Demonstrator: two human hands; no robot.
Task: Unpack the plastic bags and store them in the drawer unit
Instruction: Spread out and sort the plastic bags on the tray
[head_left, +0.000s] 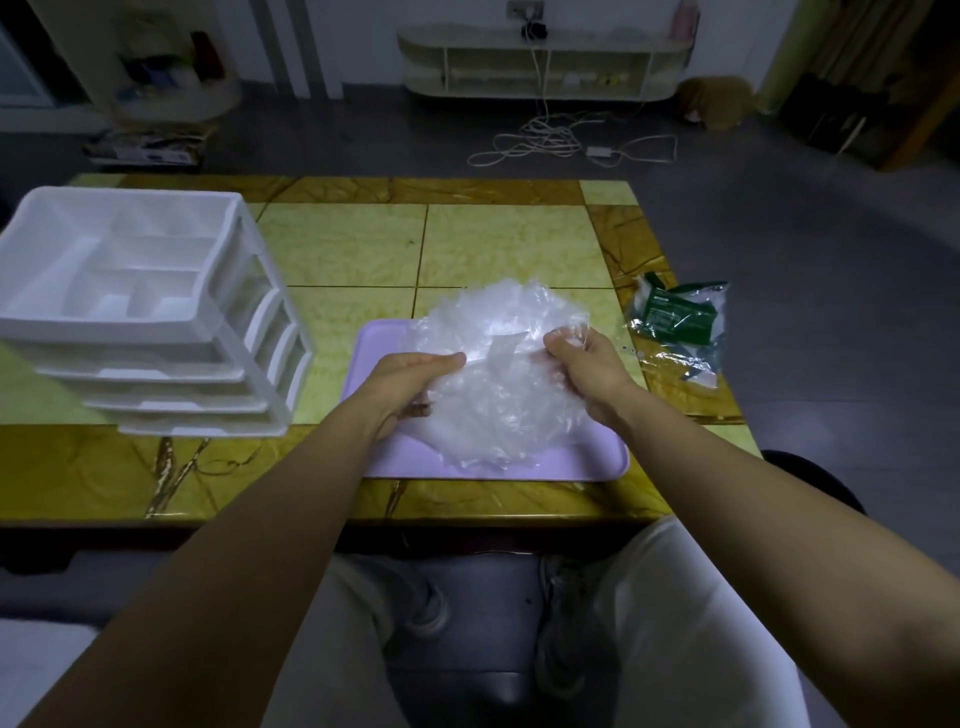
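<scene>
My left hand (415, 374) and right hand (582, 364) each grip a side of the crumpled bundle of clear plastic bags (498, 400) over the lilac rectangular tray (519, 465), light, limp and slippery, I judge, best gathered by its bunched folds

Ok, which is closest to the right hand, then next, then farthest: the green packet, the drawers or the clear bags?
1. Clear bags: held in the right hand.
2. Green packet: just to its right.
3. Drawers: across on the left.
</scene>
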